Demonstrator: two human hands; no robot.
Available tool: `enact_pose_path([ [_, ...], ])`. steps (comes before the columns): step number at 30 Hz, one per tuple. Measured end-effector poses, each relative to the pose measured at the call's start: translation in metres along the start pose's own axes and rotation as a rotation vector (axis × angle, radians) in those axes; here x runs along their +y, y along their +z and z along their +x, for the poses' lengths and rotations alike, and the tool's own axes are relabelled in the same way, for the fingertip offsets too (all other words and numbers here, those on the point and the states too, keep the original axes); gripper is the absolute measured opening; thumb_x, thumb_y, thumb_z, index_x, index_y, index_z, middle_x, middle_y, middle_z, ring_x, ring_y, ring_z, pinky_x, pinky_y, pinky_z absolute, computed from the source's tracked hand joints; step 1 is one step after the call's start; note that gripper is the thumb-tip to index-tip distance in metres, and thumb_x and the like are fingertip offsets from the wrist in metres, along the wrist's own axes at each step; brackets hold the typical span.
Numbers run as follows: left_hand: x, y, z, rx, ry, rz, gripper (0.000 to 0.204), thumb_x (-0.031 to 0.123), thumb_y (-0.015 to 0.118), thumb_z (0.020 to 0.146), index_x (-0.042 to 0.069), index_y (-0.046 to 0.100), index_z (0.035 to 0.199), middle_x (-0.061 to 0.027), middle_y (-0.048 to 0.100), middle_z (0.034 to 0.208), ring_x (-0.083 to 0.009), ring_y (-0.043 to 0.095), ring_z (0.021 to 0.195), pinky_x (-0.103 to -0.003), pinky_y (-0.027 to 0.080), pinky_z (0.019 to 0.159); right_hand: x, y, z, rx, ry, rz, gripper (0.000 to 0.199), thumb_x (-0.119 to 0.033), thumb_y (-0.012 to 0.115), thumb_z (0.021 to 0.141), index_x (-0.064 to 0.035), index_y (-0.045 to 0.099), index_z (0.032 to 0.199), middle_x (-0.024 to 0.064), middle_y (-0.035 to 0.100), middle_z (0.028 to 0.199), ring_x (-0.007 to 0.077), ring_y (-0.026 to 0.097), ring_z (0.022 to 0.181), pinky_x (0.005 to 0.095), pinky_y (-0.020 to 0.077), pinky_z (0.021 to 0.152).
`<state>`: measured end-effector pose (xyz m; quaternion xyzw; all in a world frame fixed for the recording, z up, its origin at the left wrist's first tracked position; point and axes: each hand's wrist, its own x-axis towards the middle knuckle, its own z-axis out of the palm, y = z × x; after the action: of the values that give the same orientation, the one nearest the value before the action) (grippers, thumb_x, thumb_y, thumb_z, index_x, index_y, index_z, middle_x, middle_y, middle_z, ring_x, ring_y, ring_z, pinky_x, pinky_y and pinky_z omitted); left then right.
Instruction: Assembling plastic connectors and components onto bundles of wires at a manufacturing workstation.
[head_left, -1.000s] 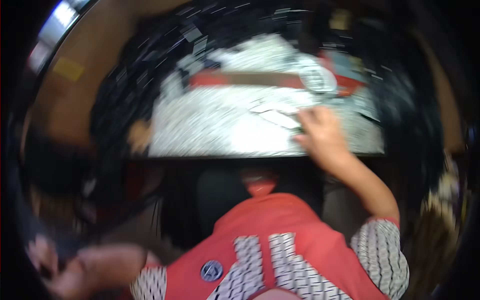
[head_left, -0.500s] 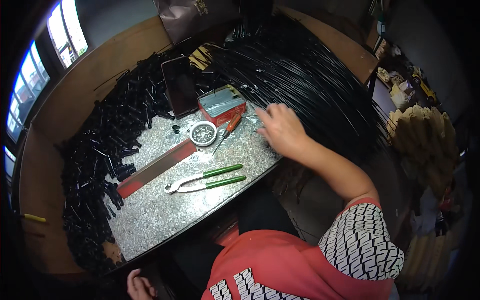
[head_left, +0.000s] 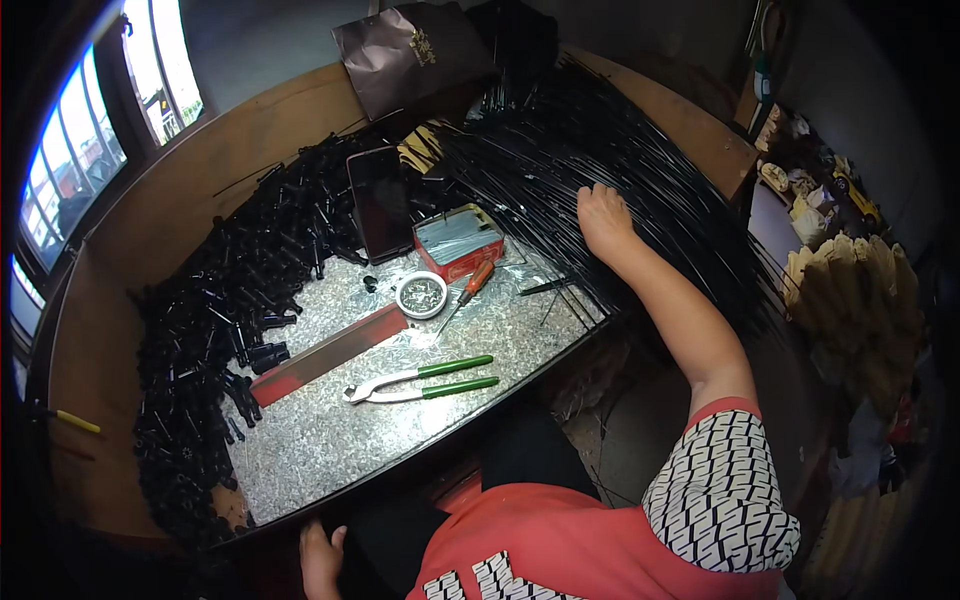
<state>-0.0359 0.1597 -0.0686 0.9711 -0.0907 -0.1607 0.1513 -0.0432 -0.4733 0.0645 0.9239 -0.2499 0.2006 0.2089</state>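
Over the big heap of thin black rods (head_left: 660, 200) at the back right, my right hand (head_left: 605, 222) rests with its fingers bent down and close together. What they pinch, if anything, is hidden. My left hand (head_left: 320, 560) hangs low by the table's front edge, thumb showing, the other fingers mostly out of sight. Green-handled pliers (head_left: 430, 380) lie on the speckled tabletop (head_left: 330, 450). Behind them are an orange-handled screwdriver (head_left: 474, 288), a white round dish (head_left: 421, 296) of small metal bits, and a red tin (head_left: 460, 248) filled with thin pale strips.
Black tubular parts (head_left: 240, 250) are piled along the left and back. A red-edged bar (head_left: 330, 355) lies beside the dish. A dark phone (head_left: 380, 205) leans on the pile. A brown bag (head_left: 412, 55) stands behind; a curved wooden board (head_left: 110, 290) borders the table.
My right hand has gone from beside the tin up and right onto the rods, its fingers now drawn in. My left hand has shifted right, against the table edge. The whole view has moved slightly.
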Motion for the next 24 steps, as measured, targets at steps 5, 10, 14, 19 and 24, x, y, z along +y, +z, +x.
enact_pose_path([
  [5, 0.017, -0.005, -0.006, -0.019, 0.098, -0.020, 0.059, 0.026, 0.070, 0.084, -0.010, 0.049, 0.125, -0.0314, 0.053, 0.124, -0.0443, 0.050, 0.118, -0.045, 0.042, 0.100, 0.005, -0.012, 0.016, -0.131, 0.062, 0.068, 0.022, -0.010, 0.063, 0.080, 0.0029, 0.061, 0.097, 0.0217, 0.063, 0.102, 0.0349, 0.063, 0.097, 0.0411, 0.0520, 0.084],
  [10, 0.020, -0.007, -0.005, -0.044, 0.122, -0.014, 0.062, 0.025, 0.070, 0.083, -0.008, 0.046, 0.130, -0.0313, 0.053, 0.124, -0.0443, 0.050, 0.118, -0.045, 0.041, 0.100, 0.019, -0.022, 0.024, -0.302, 0.067, 0.218, 0.033, -0.020, 0.069, 0.077, 0.0023, 0.063, 0.100, 0.0226, 0.064, 0.107, 0.0347, 0.064, 0.101, 0.0417, 0.0513, 0.087],
  [14, 0.029, -0.013, -0.007, -0.060, 0.124, -0.019, 0.062, 0.025, 0.070, 0.083, -0.006, 0.046, 0.131, -0.0306, 0.053, 0.125, -0.0440, 0.049, 0.119, -0.045, 0.041, 0.101, 0.021, -0.023, 0.021, -0.312, 0.150, 0.302, 0.031, -0.023, 0.069, 0.079, 0.0015, 0.065, 0.098, 0.0211, 0.065, 0.107, 0.0349, 0.063, 0.102, 0.0424, 0.0507, 0.087],
  [19, 0.033, -0.014, -0.008, -0.088, 0.097, -0.006, 0.063, 0.024, 0.070, 0.083, -0.006, 0.045, 0.132, -0.0301, 0.052, 0.127, -0.0431, 0.049, 0.120, -0.045, 0.040, 0.102, 0.023, -0.024, 0.023, -0.362, 0.197, 0.474, 0.039, -0.028, 0.072, 0.081, -0.0007, 0.064, 0.107, 0.0175, 0.064, 0.111, 0.0330, 0.061, 0.106, 0.0421, 0.0490, 0.089],
  [24, 0.032, -0.009, -0.008, -0.076, 0.111, 0.011, 0.065, 0.024, 0.071, 0.082, -0.003, 0.043, 0.134, -0.0299, 0.051, 0.128, -0.0432, 0.048, 0.120, -0.045, 0.040, 0.102, 0.010, -0.026, 0.011, -0.068, 0.093, 0.358, 0.040, -0.032, 0.072, 0.080, 0.0013, 0.063, 0.100, 0.0185, 0.062, 0.103, 0.0350, 0.061, 0.098, 0.0423, 0.0506, 0.085],
])
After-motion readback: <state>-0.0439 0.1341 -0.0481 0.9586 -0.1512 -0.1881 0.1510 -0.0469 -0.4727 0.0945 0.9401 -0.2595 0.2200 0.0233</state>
